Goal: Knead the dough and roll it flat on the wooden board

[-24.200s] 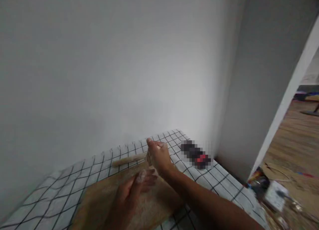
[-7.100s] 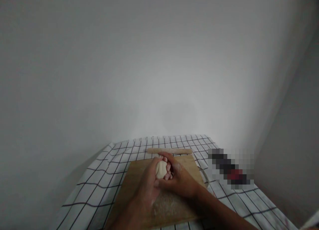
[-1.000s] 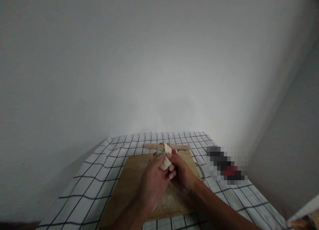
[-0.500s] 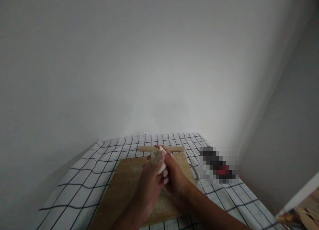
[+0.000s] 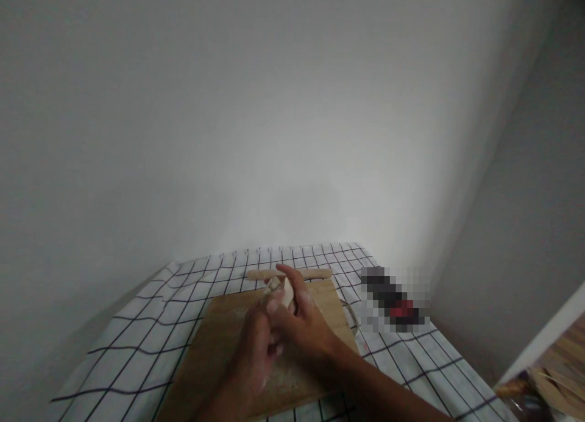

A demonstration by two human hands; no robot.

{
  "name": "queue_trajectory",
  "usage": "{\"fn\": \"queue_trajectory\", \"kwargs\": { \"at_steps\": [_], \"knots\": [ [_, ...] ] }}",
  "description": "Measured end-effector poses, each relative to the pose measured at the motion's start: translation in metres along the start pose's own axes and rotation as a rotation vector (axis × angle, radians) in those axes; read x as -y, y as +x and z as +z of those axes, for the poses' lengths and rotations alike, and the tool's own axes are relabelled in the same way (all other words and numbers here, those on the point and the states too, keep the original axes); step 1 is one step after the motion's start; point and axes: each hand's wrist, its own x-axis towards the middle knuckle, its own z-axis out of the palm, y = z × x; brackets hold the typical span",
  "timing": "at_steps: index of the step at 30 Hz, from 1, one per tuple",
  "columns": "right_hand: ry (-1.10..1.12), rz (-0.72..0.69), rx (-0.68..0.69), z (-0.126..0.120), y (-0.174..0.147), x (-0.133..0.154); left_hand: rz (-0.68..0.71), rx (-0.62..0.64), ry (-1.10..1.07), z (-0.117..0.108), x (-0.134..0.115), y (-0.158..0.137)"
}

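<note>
A lump of pale dough (image 5: 287, 294) is held between both hands over a floured wooden board (image 5: 201, 355). My left hand (image 5: 256, 334) is closed around its left and lower side. From the right, my right hand (image 5: 304, 321) presses on the dough with its thumb across it. The right index finger reaches forward past the dough. Much of the dough is hidden by the fingers. Just beyond the hands lies a wooden rolling pin (image 5: 319, 274), its middle partly covered by the right fingers.
A white cloth with dark grid lines (image 5: 150, 324) covers the table. Right of the board is a thin curved rim or loop (image 5: 353, 317). A blurred-out black and red object (image 5: 388, 297) lies farther right. A pale wall (image 5: 292, 136) stands behind the table.
Both hands have turned and shifted slightly left. My right index finger now extends forward and its thumb lies over the dough, so less dough shows. The view has moved a little.
</note>
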Motion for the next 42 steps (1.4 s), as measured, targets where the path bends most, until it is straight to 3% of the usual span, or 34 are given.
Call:
{"fn": "queue_trajectory", "kwargs": {
  "at_steps": [3, 7, 10, 12, 15, 17, 28, 33, 38, 42],
  "knots": [
    [-0.249, -0.082, 0.019, -0.008, 0.001, -0.001, 0.026, 0.14, -0.122, -0.004, -0.002, 0.01],
    [-0.573, -0.208, 0.031, -0.021, 0.01, -0.002, -0.119, 0.246, -0.205, -0.006, -0.015, 0.015],
    [-0.725, -0.228, -0.037, -0.029, 0.018, 0.002, -0.121, 0.251, -0.164, -0.003, -0.021, 0.015],
    [-0.771, -0.239, -0.03, -0.033, 0.021, 0.003, -0.073, 0.178, -0.125, 0.0, -0.021, 0.013],
    [-0.765, -0.289, 0.024, -0.034, 0.021, 0.001, -0.026, 0.021, -0.058, 0.001, -0.016, 0.01],
    [-0.731, -0.3, 0.033, -0.033, 0.019, -0.003, -0.007, -0.019, -0.021, 0.0, -0.013, 0.01],
    [-0.68, -0.231, -0.055, -0.023, 0.011, 0.001, 0.098, 0.088, 0.082, -0.015, 0.003, 0.026],
    [-0.539, -0.178, -0.222, -0.024, 0.015, 0.013, 0.065, 0.202, 0.138, -0.013, 0.007, 0.024],
    [-0.461, -0.135, -0.304, -0.027, 0.015, 0.024, 0.2, 0.037, 0.391, -0.006, 0.009, 0.007],
    [-0.365, -0.098, -0.274, -0.028, 0.015, 0.025, 0.291, 0.085, 0.478, 0.0, 0.004, -0.002]
  ]
}}
